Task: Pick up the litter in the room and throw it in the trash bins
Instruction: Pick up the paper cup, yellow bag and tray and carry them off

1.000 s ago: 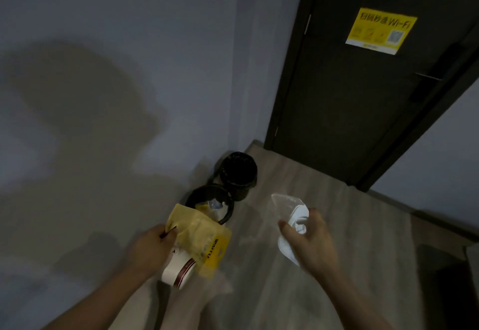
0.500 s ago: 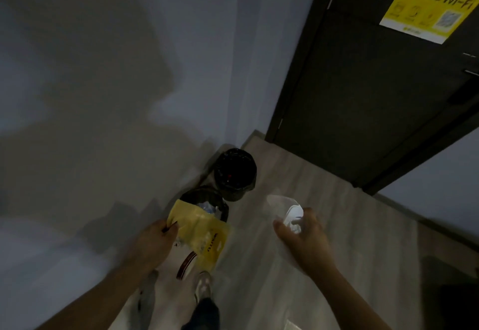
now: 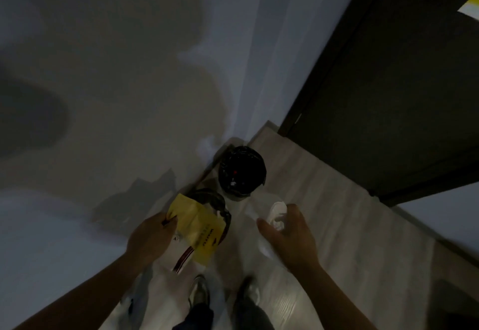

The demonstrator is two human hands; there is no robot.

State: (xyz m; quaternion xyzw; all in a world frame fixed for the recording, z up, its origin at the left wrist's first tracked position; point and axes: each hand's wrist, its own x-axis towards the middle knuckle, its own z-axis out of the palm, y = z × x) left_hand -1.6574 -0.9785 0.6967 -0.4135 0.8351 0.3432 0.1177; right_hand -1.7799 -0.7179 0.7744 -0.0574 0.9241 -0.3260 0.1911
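**Caution.** You are holding two items at once in your left hand [image 3: 153,236]: a yellow packet [image 3: 197,228] and a white striped cup [image 3: 182,257] beneath it. If you are letting go before both are over an opening, the flat packet is likely to catch a rim and slide to the floor [image 3: 324,200], and the cup may drop separately. The bin mouths are looking narrow against the packet's width, so a tilted release is the probable cause of a miss. The white wad [image 3: 277,211] in your right hand [image 3: 287,236] is looking light and loosely crumpled, so a toss from here risks falling short. The light is dim and the view is blurring, so judge rim positions with care.

**Hand state.** Your left fingers are pinching the packet and cup together at the packet's left corner. Your right fingers are curling round the wad.

**Position.** The packet is extending from your left hand toward 3 o'clock. Its far edge is overlapping the near bin [image 3: 219,200], which is sitting at 1 o'clock of that hand. The wad is protruding from your right hand at 11 o'clock. The far bin [image 3: 260,166], black-lined, is standing at 11 o'clock of the right hand, near it but not under it. It is standing just beside the near bin and close to the wall [image 3: 129,96].
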